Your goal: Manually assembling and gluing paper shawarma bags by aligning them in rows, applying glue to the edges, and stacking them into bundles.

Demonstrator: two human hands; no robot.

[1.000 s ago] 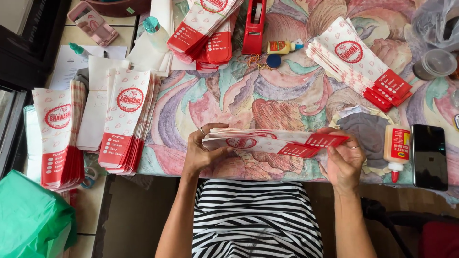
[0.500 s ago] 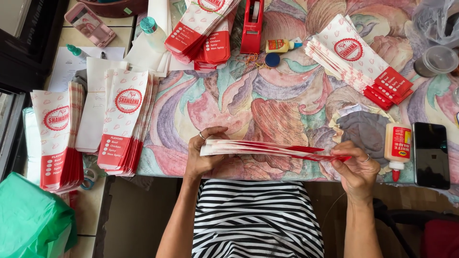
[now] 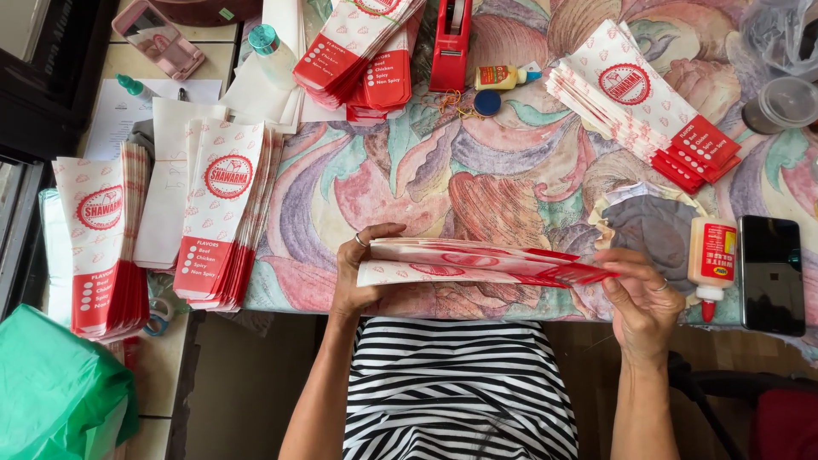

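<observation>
A flat stack of white and red paper sleeves (image 3: pixel 477 262) lies edge-on in front of me, over the near edge of the table. My left hand (image 3: pixel 358 271) grips its white end, thumb on top and fingers underneath. My right hand (image 3: pixel 641 300) touches the red end with its fingertips, the fingers slightly spread under the stack's tips. A ring shows on each hand.
More sleeve stacks lie at the left (image 3: pixel 223 213), far left (image 3: pixel 100 243), back middle (image 3: pixel 358 43) and back right (image 3: pixel 643 102). A glue bottle (image 3: pixel 711 260) and a black phone (image 3: pixel 770 273) sit at the right. A red tape dispenser (image 3: pixel 452 43) stands at the back; a green bag (image 3: pixel 51 392) is lower left.
The stack has turned from showing its printed face to lying edge-on. My right hand has slid from gripping the red end to fingering it from below.
</observation>
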